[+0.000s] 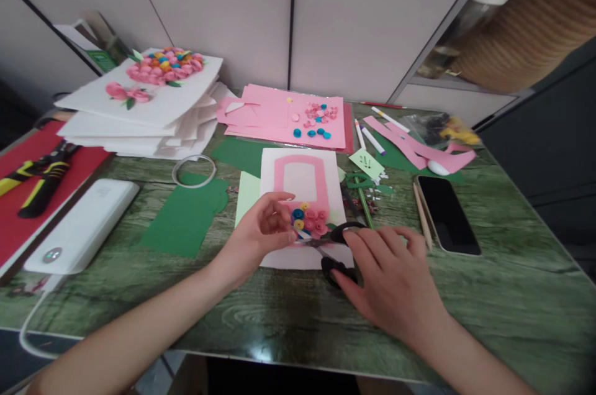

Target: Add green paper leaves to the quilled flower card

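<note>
My right hand (388,277) has its fingers in the black handles of a pair of scissors (342,271), whose blades are parted and point left. Close to the blade tips, my left hand (265,224) is pinched; whatever lies between its fingertips is too small to make out. Under both hands is a white sheet (305,258) bearing a pink paper frame shape (320,181). Rolled paper flowers (314,221) in pink, blue and yellow cluster on the frame's lower part, partly hidden by my left fingers.
Behind lies pink paper (274,125) with small rolled pieces. Left are green paper (179,221), a tape ring (194,171), a power bank (86,227), pliers (46,187) and stacked white sheets (139,125). A phone (447,215) and pink strips (400,140) lie right.
</note>
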`<move>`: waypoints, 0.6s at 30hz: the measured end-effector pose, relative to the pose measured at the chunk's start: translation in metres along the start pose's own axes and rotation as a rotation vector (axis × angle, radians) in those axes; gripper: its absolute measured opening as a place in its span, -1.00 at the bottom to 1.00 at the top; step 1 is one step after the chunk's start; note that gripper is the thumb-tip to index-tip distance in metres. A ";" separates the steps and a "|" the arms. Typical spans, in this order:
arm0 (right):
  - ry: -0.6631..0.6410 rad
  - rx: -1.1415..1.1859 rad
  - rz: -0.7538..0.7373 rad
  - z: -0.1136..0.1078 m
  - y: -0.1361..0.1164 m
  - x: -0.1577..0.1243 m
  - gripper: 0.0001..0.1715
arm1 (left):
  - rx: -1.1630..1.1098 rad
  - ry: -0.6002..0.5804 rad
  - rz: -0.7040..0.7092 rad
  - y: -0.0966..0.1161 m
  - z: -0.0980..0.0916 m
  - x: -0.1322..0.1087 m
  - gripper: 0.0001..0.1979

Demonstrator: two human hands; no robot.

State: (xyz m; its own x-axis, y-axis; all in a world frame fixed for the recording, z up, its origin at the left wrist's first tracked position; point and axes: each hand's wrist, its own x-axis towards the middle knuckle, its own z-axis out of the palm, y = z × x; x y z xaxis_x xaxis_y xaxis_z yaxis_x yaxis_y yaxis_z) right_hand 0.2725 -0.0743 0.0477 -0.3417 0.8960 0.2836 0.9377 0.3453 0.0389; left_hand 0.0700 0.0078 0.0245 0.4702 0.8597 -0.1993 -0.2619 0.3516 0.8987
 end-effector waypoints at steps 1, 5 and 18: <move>-0.005 0.003 0.009 -0.001 0.002 0.001 -0.61 | -0.014 0.009 -0.001 0.001 0.000 0.000 -0.53; -0.020 -0.048 0.141 -0.002 0.025 0.003 -0.60 | -0.047 0.068 0.018 0.007 0.001 0.002 -0.55; -0.413 -0.215 0.724 0.027 0.106 0.004 -0.62 | -0.114 -0.022 0.015 0.010 0.000 -0.001 -0.63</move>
State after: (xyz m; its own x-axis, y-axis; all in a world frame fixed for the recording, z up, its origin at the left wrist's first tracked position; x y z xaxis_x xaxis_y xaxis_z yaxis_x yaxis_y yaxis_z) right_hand 0.3687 -0.0271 0.0268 0.3886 0.9194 -0.0614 0.9109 -0.3733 0.1757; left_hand 0.0668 0.0105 0.0341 0.4839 0.8571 -0.1767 -0.3625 0.3801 0.8509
